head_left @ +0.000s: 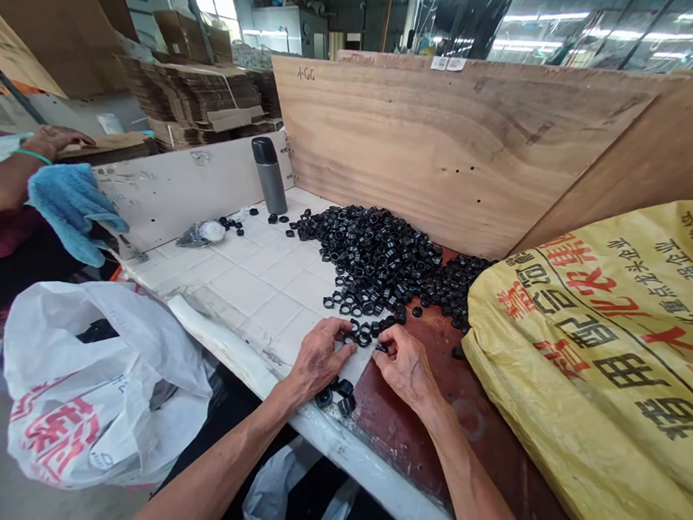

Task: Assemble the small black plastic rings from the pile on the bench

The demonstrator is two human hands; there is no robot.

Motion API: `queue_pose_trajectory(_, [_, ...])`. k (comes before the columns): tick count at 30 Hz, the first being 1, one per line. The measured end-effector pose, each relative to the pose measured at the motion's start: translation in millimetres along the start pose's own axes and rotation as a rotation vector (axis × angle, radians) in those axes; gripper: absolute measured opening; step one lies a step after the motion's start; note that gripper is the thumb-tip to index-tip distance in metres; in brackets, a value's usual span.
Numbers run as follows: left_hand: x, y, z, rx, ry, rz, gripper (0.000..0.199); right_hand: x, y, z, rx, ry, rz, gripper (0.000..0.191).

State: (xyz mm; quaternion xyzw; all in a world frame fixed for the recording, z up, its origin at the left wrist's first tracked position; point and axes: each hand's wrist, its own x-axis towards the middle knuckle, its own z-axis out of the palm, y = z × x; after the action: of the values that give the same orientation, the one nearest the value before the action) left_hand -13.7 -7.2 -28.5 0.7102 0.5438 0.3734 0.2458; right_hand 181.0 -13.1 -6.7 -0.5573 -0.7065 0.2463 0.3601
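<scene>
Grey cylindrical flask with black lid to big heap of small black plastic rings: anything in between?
A few loose black pieces lie on the white tiled tabletop between the flask and the heap, in the head view.

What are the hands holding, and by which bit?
The right hand seems to pinch a small black piece by its edge. Whether the left hand grips a black ring can't be told.

Both forearms reach me bare from the bottom of the frame, lean, with raised veins and tendons. The left hand [320,360] and right hand [408,370] are ungloved, slender-fingered, creased at the knuckles. Black clothing [223,432] shows at lower centre, its details lost in shadow.
</scene>
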Motion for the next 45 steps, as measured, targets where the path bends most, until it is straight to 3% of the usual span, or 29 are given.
queue_pose_trajectory(6, [-1.4, 7.8, -3.7, -0.155, -0.033, 0.091, 0.029, 2.4, -12.2, -9.1, 0.333, 0.021, 0.220, 0.016])
queue_pose_trajectory(11, [-0.6, 9.0, -5.0, -0.231, -0.049, 0.045, 0.030, 0.1, -17.3, -5.1, 0.584, 0.011, 0.302, 0.021])
queue_pose_trajectory(19, [-1.9, 15.1, -7.9, -0.456, -0.081, -0.040, 0.028, -2.8, -21.5, 6.4, 0.325, 0.043, 0.126, 0.010])
queue_pose_trajectory(26, [-3.1, 11.1, -3.3, -0.728, -0.139, -0.094, 0.032, -3.4, -15.4, 5.7, 0.302, 0.024, 0.078, 0.019])
queue_pose_trajectory(32, [-2.3, 8.4, -5.1, -0.652, -0.059, 0.033, 0.028, -3.2, -22.6, 2.6, 0.293, 0.023, 0.060, 0.019])
queue_pose_trajectory(37, [-2.7, 6.0, -8.0, -0.590, -0.063, 0.101, 0.026, -3.0, -25.4, 1.8, 0.282, 0.015, 0.121, 0.024])
queue_pose_trajectory(45, [-4.1, 14.7, -7.2, -0.709, -0.095, -0.003, 0.022, -4.2, -23.1, 7.1, 0.394, -0.015, 0.153, 0.024])
